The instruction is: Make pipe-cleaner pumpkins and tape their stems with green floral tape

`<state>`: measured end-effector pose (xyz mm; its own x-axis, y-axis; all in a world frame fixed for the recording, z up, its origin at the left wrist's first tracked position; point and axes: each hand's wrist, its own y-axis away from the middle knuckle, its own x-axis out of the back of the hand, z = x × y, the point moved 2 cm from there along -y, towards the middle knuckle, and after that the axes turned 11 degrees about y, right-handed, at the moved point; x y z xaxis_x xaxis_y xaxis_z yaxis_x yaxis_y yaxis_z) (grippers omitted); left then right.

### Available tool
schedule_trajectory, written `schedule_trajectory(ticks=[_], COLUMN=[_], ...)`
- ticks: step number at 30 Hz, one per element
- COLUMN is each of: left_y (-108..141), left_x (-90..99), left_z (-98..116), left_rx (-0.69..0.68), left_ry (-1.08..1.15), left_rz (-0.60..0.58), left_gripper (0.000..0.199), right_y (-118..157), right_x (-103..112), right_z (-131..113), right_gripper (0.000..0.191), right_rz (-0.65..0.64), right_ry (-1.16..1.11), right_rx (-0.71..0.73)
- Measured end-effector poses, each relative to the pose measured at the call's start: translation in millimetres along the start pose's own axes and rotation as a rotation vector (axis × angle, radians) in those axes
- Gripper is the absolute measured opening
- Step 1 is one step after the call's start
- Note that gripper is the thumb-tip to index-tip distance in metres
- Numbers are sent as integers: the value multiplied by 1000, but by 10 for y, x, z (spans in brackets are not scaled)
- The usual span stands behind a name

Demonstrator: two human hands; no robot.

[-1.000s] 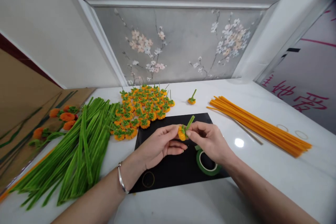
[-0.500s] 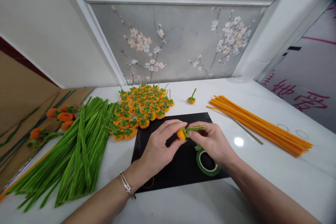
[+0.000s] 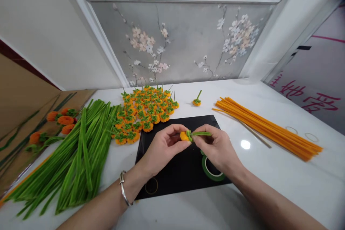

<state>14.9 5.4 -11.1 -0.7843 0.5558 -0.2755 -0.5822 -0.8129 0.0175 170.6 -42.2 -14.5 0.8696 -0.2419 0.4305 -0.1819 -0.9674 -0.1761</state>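
Between the fingers of my left hand (image 3: 168, 143) is a small orange pipe-cleaner persimmon (image 3: 184, 136) with green leaves on top, held on its side. My right hand (image 3: 217, 145) pinches the green stem end (image 3: 201, 133), which points to the right. Both hands are above a black mat (image 3: 176, 174). A roll of green tape (image 3: 206, 169) lies on the mat beneath my right hand, which partly hides it. Behind my left hand, many similar orange pieces (image 3: 145, 109) with green tops stand close together.
Green pipe cleaners (image 3: 81, 151) spread at the left, beside darker orange balls (image 3: 66, 120) on brown cardboard (image 3: 16, 151). A bundle of orange pipe cleaners (image 3: 269, 129) lies right. One single finished piece (image 3: 197, 101) sits at the back. A thin ring (image 3: 151, 185) rests on the mat.
My left hand has shifted its fingers on the persimmon, which has turned slightly and moved a little left. My right hand stays at the stem, its fingers now closer to the leaves.
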Motion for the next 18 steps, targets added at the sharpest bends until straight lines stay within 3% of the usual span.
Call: schedule_trajectory(ticks=[7,9,12,15,18], left_y=[56,86,91,51,9], left_x=[-70,-77,-62,-21,30], left_z=[33,59,97,114,106], left_rx=[-362,-408,-265,26,254], left_ry=[-442,-561,-437,-135,4], left_rz=[22,2,-85,-128,-99], left_gripper=[13,17,33,26,24], right_y=[-17,-22,-19,-4,17], right_x=[-15,-7,13,24,9], right_z=[-32,-41,-60,-72,-69], right_gripper=[9,8,6,7,8], right_rz=[-67,-100,-154,-190,-218], right_ry=[-191,-229,-196,-123,-27], right_rx=[-94,-116,-102,-79,-48])
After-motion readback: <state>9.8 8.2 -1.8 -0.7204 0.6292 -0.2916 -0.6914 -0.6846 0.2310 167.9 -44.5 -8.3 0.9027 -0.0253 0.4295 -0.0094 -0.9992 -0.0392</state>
